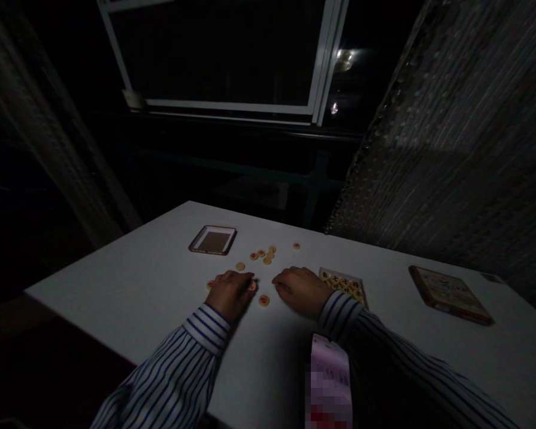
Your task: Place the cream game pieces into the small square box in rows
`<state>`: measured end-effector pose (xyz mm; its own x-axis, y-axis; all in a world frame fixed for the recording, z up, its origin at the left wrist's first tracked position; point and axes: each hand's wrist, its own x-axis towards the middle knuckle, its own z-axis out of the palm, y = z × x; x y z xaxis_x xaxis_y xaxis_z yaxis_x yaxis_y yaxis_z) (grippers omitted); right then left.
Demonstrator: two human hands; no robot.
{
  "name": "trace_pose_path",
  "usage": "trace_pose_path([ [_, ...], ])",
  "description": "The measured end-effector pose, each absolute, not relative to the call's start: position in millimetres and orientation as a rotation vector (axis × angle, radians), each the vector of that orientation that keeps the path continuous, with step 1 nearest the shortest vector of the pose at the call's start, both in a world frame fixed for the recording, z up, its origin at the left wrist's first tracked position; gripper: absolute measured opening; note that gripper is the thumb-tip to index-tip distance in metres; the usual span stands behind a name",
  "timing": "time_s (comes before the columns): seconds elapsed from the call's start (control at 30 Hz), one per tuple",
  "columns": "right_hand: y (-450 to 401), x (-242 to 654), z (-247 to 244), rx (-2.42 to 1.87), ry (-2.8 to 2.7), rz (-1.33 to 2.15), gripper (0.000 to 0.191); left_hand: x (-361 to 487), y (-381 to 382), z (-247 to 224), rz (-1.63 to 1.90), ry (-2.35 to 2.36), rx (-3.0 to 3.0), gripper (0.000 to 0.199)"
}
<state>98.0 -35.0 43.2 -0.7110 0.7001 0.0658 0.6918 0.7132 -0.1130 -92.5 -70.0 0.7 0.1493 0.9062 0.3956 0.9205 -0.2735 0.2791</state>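
My left hand (pixel 230 292) is curled low over the white table, its fingers against a round wooden piece with a red mark (pixel 252 286). Another red-marked piece (pixel 210 285) peeks out at its left side. My right hand (pixel 301 289) has its fingers bent and pressed together; whatever they hold, if anything, is hidden. Between and in front of the hands lies a red-marked piece (pixel 263 300). Several more loose pieces (pixel 267 260) are grouped beyond the hands. Right of my right hand, partly covered by it, a tray (pixel 342 282) holds rows of dark-marked pieces.
An open, shallow box (pixel 213 240) lies at the back left of the white table (pixel 129 286). A flat decorated box (pixel 450 293) is at the right. A lit phone (pixel 330 381) is near the front edge. Bead curtains and a dark window stand behind.
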Motion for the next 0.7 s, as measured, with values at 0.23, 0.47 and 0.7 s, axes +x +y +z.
trace_pose_path([
  [0.23, -43, 107, 56, -1.164, -2.759, 0.140, 0.031, -85, -71, 13, -0.923, -1.747, -2.384, 0.027],
  [0.47, -48, 126, 69, -1.159, -2.680, 0.186, 0.031, -72, -70, 18, -1.018, -1.634, -2.464, 0.029],
  [0.7, -52, 148, 74, -1.215, -2.581, 0.222, 0.030, -52, -66, 20, -1.098, -1.561, -2.494, 0.028],
])
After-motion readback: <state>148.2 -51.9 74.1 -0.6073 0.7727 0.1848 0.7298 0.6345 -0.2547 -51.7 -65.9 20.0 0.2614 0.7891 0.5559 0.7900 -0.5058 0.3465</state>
